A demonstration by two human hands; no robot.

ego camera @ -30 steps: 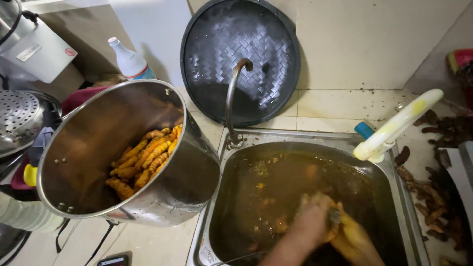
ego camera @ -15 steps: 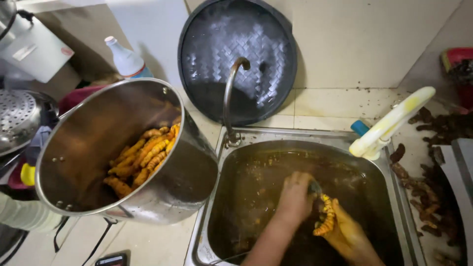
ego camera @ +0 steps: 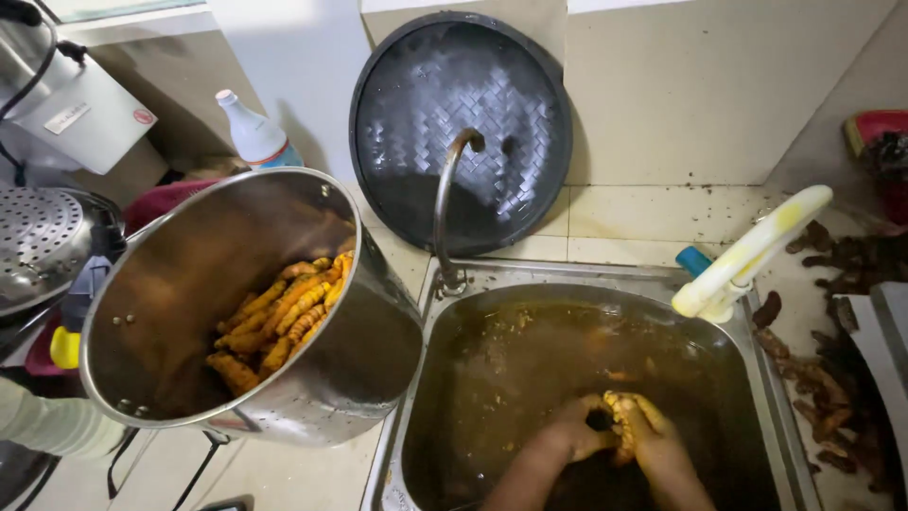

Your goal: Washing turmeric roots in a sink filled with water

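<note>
My hands, the left hand and the right hand, meet low in the water inside the sink, closed together on a root between them. Straight beyond my hands the tap rises from the sink's far rim, and behind it a round tray leans on the wall; to the left of my hands a big pot sits tilted on the bench with a heap of roots inside it, a bottle behind it and a perforated lid further left. To the right of my hands a handle juts over the sink's corner, with more loose roots scattered on the bench past it.
</note>
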